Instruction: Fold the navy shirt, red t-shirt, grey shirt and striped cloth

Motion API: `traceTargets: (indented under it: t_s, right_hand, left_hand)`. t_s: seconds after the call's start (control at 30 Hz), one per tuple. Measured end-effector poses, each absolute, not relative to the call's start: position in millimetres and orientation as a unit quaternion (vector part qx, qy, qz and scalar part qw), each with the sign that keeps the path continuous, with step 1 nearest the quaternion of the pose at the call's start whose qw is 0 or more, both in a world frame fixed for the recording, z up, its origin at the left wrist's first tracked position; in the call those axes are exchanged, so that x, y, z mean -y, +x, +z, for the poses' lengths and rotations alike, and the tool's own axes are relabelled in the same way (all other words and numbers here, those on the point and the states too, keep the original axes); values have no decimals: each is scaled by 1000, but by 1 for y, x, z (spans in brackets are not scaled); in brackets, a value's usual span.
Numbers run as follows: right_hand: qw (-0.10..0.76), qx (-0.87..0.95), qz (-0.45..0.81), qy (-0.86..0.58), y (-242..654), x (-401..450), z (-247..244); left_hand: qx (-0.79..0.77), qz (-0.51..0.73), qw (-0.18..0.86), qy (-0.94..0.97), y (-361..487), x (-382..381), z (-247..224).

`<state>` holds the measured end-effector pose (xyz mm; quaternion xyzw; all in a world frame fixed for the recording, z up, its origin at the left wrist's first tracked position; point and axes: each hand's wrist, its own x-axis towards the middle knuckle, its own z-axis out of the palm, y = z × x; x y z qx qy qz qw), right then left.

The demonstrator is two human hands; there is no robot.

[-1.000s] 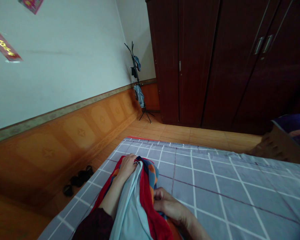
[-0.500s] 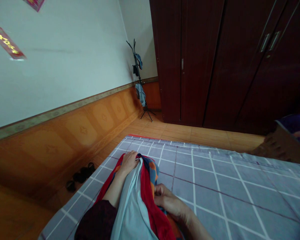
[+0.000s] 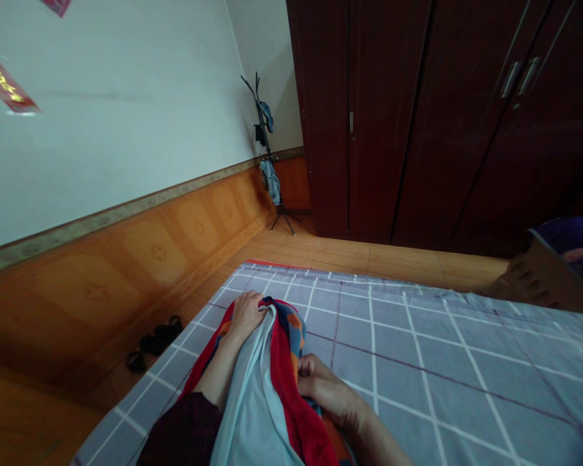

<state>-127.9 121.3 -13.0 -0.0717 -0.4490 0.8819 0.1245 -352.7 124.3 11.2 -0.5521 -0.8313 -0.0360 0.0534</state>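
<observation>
A garment [image 3: 260, 408] lies bunched on the bed at the lower middle of the view, its exact kind hidden by the folds. Its pale blue cloth is bordered by red bands, with navy, blue and orange patterned cloth at the far end and right side. My left hand [image 3: 247, 314] is closed over the garment's far left edge, the fingertips tucked in beside the navy rim. On the right side, my right hand [image 3: 323, 389] pinches the patterned cloth with thumb and curled fingers. A dark sleeve covers my left forearm.
Beneath the garment spreads a grey checked bedsheet [image 3: 418, 362]. Dark shoes [image 3: 155, 340] stand on the floor at left. A coat rack [image 3: 267, 139] with a cap and clothes stands in the corner beside a dark red wardrobe [image 3: 369, 123]. A brown box [image 3: 539, 265] sits at right.
The whole view has shifted slightly, so the scene sits a little further left. Both hands keep their hold on the garment, which has hardly moved.
</observation>
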Motion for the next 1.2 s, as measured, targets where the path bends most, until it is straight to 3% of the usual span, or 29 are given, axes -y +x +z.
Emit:
traceTargets:
  t_s: [1.2]
  right_hand:
    - [136, 470, 869, -79, -127, -125, -10]
  left_hand:
    - [766, -52, 51, -639, -328, -99, 39]
